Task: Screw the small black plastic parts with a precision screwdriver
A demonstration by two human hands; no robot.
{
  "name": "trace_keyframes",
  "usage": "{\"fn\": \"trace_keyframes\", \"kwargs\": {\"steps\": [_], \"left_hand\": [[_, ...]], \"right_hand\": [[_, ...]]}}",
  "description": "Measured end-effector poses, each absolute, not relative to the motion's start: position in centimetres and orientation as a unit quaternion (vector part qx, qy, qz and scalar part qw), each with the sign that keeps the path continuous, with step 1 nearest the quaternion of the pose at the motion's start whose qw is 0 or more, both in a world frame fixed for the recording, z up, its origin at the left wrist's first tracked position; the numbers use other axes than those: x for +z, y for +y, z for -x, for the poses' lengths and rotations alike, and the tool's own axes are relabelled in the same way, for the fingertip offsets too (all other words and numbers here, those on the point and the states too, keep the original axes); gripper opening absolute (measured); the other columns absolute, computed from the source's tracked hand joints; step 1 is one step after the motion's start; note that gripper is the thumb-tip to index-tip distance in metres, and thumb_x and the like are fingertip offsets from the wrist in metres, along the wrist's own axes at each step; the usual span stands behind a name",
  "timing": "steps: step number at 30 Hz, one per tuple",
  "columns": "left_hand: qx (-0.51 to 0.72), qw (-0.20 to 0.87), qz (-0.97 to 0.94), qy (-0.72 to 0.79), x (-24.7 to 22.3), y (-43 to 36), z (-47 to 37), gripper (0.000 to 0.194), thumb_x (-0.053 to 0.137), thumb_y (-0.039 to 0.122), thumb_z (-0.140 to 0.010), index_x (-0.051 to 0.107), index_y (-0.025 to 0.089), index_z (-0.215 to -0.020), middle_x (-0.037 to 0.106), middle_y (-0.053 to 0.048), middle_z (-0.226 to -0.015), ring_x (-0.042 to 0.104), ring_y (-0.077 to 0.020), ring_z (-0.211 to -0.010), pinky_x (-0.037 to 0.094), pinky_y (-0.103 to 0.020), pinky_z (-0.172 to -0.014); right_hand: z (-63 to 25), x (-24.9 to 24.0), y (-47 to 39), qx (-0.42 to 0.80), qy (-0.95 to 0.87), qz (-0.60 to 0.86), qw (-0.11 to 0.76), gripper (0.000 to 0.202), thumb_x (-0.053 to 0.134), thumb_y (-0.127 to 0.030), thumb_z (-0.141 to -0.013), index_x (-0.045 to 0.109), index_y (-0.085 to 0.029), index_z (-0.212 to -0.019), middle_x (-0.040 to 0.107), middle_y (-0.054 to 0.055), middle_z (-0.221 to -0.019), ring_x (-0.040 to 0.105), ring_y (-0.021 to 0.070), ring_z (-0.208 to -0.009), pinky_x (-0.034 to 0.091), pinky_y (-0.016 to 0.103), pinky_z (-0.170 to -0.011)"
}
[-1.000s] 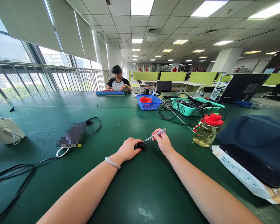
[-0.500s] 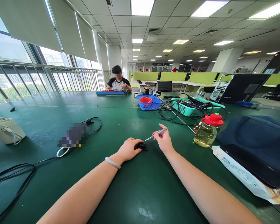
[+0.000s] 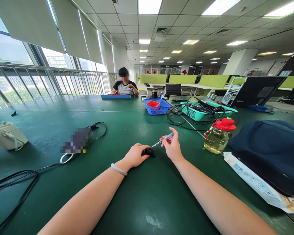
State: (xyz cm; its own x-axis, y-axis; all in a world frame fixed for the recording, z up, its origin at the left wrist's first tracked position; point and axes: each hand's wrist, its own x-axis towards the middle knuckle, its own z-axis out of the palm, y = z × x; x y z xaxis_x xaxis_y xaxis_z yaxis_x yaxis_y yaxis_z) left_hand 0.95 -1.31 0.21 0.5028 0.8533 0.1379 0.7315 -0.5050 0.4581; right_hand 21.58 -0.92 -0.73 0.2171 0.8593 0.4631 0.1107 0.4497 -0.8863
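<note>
On the green table, my left hand (image 3: 137,154) is closed around the left side of a small black block-like part (image 3: 150,152), pressing it to the tabletop. What exactly the part is I cannot make out. A screwdriver (image 3: 162,140) with a clear handle and a thin metal shaft is pinched in my right hand (image 3: 172,147). Its shaft slants down to the left, and the tip meets the top of the black part. My right index finger rests near the handle's end. The left fingers hide some of the part.
A blue basket (image 3: 159,110) holding a red tray and a teal basket (image 3: 198,115) of cables stand ahead. At right are a red-lidded bottle (image 3: 217,140) and a dark blue bag (image 3: 271,140). Cables (image 3: 26,174) and a beige case (image 3: 7,137) lie left. A person (image 3: 124,85) sits opposite.
My right index finger has lifted slightly and the screwdriver handle has shifted a little. My left hand stays on the black part. The person opposite has raised a hand.
</note>
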Motion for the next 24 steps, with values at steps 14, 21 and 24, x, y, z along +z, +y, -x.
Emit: {"fn": "trace_keyframes", "kwargs": {"steps": [14, 21, 24], "left_hand": [[0.178, 0.175, -0.854, 0.457, 0.09, -1.24, -0.89, 0.045, 0.064, 0.033, -0.085, 0.062, 0.03, -0.129, 0.069, -0.005, -0.118, 0.056, -0.0267, -0.119, 0.045, -0.042, -0.106], [0.174, 0.169, -0.854, 0.46, 0.02, -1.16, -0.87, 0.045, 0.063, 0.034, -0.086, 0.061, 0.029, -0.13, 0.069, -0.005, -0.12, 0.055, -0.0263, -0.119, 0.044, -0.042, -0.107], [0.175, 0.171, -0.854, 0.459, 0.05, -1.2, -0.85, 0.045, 0.063, 0.034, -0.086, 0.061, 0.029, -0.131, 0.069, -0.005, -0.121, 0.055, -0.0267, -0.12, 0.044, -0.042, -0.107]], "right_hand": [[-21.87, -0.62, -1.08, 0.266, -0.542, 0.443, 0.662, 0.04, 0.055, -0.037, -0.087, 0.041, -0.024, -0.122, 0.065, -0.004, -0.075, 0.058, 0.0132, -0.053, 0.053, 0.032, -0.061], [-22.07, -0.9, -0.75, 0.264, -0.556, 0.437, 0.656, 0.038, 0.051, -0.035, -0.088, 0.041, -0.024, -0.124, 0.064, -0.004, -0.078, 0.055, 0.0121, -0.051, 0.052, 0.032, -0.06], [-22.16, -0.94, -0.62, 0.266, -0.566, 0.432, 0.65, 0.038, 0.05, -0.036, -0.09, 0.041, -0.025, -0.125, 0.064, -0.002, -0.084, 0.055, 0.012, -0.052, 0.052, 0.033, -0.061]]}}
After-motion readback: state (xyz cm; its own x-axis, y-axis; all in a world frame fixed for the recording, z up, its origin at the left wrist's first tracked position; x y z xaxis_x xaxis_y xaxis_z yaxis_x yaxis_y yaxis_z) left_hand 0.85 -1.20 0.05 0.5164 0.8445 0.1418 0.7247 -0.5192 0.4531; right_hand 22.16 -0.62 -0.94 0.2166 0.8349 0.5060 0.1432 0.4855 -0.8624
